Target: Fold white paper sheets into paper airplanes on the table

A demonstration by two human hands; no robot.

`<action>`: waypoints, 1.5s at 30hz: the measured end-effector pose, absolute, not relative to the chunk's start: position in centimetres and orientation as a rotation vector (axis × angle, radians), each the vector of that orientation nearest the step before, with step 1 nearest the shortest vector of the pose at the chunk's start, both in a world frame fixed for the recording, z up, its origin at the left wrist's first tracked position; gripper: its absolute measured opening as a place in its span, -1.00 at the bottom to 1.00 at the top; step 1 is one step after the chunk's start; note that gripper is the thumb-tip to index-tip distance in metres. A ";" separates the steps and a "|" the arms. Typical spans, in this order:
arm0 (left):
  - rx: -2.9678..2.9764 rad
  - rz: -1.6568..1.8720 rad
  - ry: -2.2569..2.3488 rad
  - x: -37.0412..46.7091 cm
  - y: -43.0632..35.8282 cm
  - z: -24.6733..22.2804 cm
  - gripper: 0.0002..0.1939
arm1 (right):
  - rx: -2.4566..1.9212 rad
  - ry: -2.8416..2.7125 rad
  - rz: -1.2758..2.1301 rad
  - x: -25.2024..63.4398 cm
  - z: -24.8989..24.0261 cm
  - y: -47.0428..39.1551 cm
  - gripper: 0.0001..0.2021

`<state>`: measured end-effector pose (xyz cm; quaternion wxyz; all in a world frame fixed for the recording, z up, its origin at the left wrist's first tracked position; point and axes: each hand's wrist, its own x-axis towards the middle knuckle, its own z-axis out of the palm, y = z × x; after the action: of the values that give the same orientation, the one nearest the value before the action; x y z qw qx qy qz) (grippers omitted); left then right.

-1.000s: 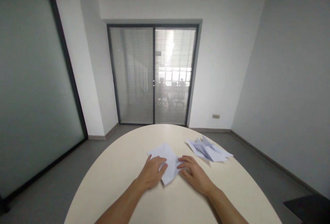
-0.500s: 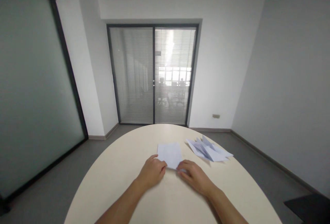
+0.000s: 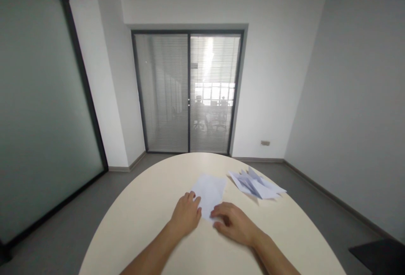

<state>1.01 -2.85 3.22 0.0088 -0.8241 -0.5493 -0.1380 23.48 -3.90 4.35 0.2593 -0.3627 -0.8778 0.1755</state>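
Observation:
A white sheet of paper [image 3: 209, 190] lies at a slant on the cream round table [image 3: 142, 207], between my two hands. My left hand [image 3: 187, 211] rests on the sheet's left edge with its fingers a little apart. At the near right corner of the sheet is my right hand [image 3: 232, 222], its thumb and fingers curved and parted, with a gap showing between them. The fingertips of my right hand touch or nearly touch the paper.
Several folded white papers [image 3: 257, 185] lie in a loose pile on the right side of the table. Beyond the table stand glass doors with blinds [image 3: 188, 93]. A dark flat object [image 3: 379, 254] shows at the lower right.
The sheet has turned and now reaches nearer to me, showing more of its surface. My right hand has shifted slightly down and left, and its fingers have parted. My left hand's fingers have spread.

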 end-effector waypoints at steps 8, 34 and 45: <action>-2.834 -0.517 -1.490 -0.4 -2.5 3.6 -0.58 | -1.070 -2.426 0.475 24.0 3.5 -3.2 -0.43; -2.957 -0.688 -1.408 -0.9 -1.8 3.4 -0.64 | -1.061 -2.316 0.499 23.9 4.4 -3.3 -0.71; -2.862 -0.706 -1.567 -0.6 -1.2 3.2 -0.58 | -1.179 -2.293 0.434 24.0 4.3 -2.9 -0.72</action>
<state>-0.61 -1.22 3.24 -0.0982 -0.8532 -0.4671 -0.2105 24.04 -2.94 4.27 0.2604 -0.4352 -0.8469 0.1602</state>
